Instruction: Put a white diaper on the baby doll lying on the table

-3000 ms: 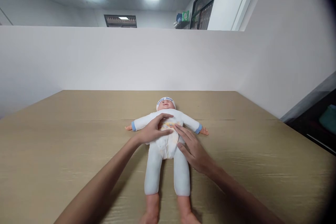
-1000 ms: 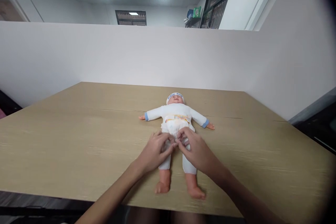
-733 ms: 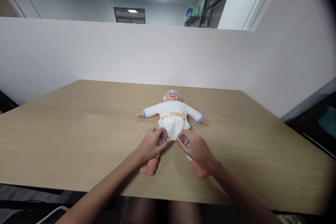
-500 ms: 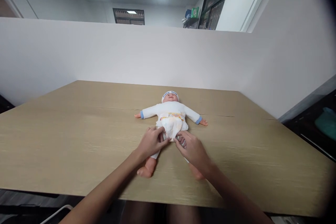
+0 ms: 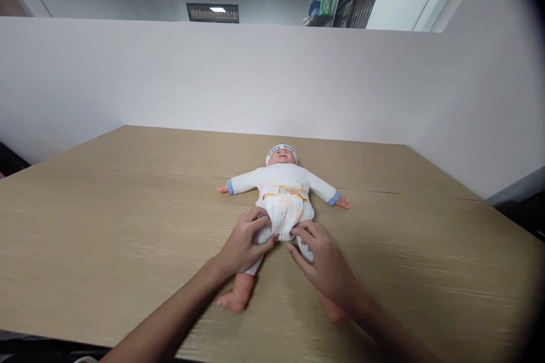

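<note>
A baby doll [image 5: 283,177] in a white long-sleeved outfit with blue cuffs lies face up, arms spread and feet towards me. Around its hips is a white diaper [image 5: 287,210] with a yellow patterned waistband. My left hand [image 5: 249,238] is closed on the diaper's edge at the leg on the left, fingers curled and thumb near the crotch. My right hand [image 5: 321,255] touches the diaper's edge at the other leg with its fingertips, the thumb held apart from them. That hand and forearm partly cover the doll's leg on the right.
The doll lies on a wide wood-coloured table [image 5: 128,210] with a seam across it. A white partition wall [image 5: 255,79] rises behind the table. Dark objects [image 5: 522,201] stand beyond the right edge.
The view has tilted down and come closer. My right thumb has moved away from its fingers, whose tips still touch the diaper. My left hand stays at the diaper's edge.
</note>
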Tool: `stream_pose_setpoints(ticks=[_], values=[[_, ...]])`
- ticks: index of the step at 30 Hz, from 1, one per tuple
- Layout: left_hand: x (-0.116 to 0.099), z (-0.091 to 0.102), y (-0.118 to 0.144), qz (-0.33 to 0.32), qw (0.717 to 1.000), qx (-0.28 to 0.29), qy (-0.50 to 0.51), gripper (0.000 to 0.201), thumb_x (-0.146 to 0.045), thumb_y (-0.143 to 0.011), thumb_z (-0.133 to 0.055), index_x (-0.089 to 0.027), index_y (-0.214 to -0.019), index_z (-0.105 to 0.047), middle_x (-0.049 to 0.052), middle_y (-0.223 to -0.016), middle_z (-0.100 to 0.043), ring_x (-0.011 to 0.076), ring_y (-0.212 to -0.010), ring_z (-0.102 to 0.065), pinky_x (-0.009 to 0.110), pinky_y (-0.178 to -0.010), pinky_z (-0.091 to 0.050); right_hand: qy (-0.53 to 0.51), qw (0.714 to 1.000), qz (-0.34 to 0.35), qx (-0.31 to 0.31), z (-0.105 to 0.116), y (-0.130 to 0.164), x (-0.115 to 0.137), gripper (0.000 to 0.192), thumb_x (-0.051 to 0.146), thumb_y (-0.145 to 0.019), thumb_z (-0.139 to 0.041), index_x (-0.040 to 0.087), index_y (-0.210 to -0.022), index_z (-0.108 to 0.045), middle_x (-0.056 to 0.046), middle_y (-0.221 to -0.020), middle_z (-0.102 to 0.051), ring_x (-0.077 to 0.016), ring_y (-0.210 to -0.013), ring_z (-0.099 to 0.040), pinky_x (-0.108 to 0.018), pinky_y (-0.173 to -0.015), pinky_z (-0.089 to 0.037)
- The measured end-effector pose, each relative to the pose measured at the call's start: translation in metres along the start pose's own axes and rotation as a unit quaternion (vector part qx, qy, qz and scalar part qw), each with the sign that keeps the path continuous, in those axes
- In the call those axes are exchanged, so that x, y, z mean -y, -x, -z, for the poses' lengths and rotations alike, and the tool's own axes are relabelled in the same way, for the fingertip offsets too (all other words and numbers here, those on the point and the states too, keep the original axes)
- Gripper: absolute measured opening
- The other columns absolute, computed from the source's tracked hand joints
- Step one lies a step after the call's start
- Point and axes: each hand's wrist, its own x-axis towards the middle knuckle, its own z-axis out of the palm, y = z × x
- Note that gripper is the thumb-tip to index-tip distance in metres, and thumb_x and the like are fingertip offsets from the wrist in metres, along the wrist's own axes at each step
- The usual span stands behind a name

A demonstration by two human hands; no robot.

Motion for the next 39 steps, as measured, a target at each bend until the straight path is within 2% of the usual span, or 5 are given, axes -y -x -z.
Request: stream_pose_setpoints(ticks=[5,15,27,34,39], values=[[-0.004,0.001,-0.002,0.013,1.000,0.018,-0.011,0.018,-0.036,-0.105,-0.066,-0.023,-0.093,-0.063,0.007,-0.115,-0.070,0.0264,-0.108,-0.059,0.042,-0.099,-0.045,-0.015,1.000,-0.004,0.009,0.003,0.003,0.003,0.025,0.024,-0.102,-0.070,0.027,-0.126,-0.068,-0.010,-0.139,-0.069,-0.0323,-0.128,-0.064,-0.051,-0.109,-0.055],[-0.010,0.003,-0.006,0.033,0.999,0.037,0.011,0.023,-0.037,-0.104,-0.064,-0.023,-0.086,-0.060,0.004,-0.096,-0.070,0.0259,-0.097,-0.054,0.041,-0.094,-0.042,-0.024,1.000,-0.013,-0.008,-0.002,0.004,0.002,0.021,0.027,-0.101,-0.070,0.026,-0.122,-0.069,-0.011,-0.140,-0.070,-0.0340,-0.130,-0.063,-0.053,-0.111,-0.052],[-0.001,0.000,-0.004,0.041,0.998,0.034,0.032,0.021,-0.037,-0.102,-0.067,-0.023,-0.091,-0.057,0.002,-0.091,-0.062,0.0243,-0.096,-0.052,0.037,-0.090,-0.041,-0.026,0.999,-0.015,-0.020,-0.001,0.006,0.001,0.018,0.031,-0.102,-0.068,0.026,-0.120,-0.070,-0.011,-0.144,-0.070,-0.0339,-0.131,-0.064,-0.053,-0.112,-0.051],[0.009,-0.008,-0.003,0.076,0.992,-0.013,0.097,0.025,-0.036,-0.095,-0.076,-0.023,-0.106,-0.057,0.002,-0.103,-0.060,0.0228,-0.100,-0.054,0.035,-0.090,-0.043,-0.076,0.992,-0.089,-0.045,-0.002,-0.002,-0.001,0.016,0.035,-0.098,-0.070,0.024,-0.108,-0.065,-0.006,-0.096,-0.071,-0.0264,-0.093,-0.068,-0.040,-0.086,-0.055],[0.016,-0.012,-0.006,0.081,0.972,-0.019,0.220,0.036,-0.036,-0.094,-0.079,-0.024,-0.105,-0.047,0.001,-0.106,-0.056,0.0188,-0.098,-0.053,0.031,-0.087,-0.045,-0.141,0.974,-0.145,-0.102,-0.003,-0.007,-0.010,0.030,0.042,-0.094,-0.074,0.026,-0.111,-0.056,-0.001,-0.094,-0.075,-0.0205,-0.075,-0.064,-0.035,-0.074,-0.052]])
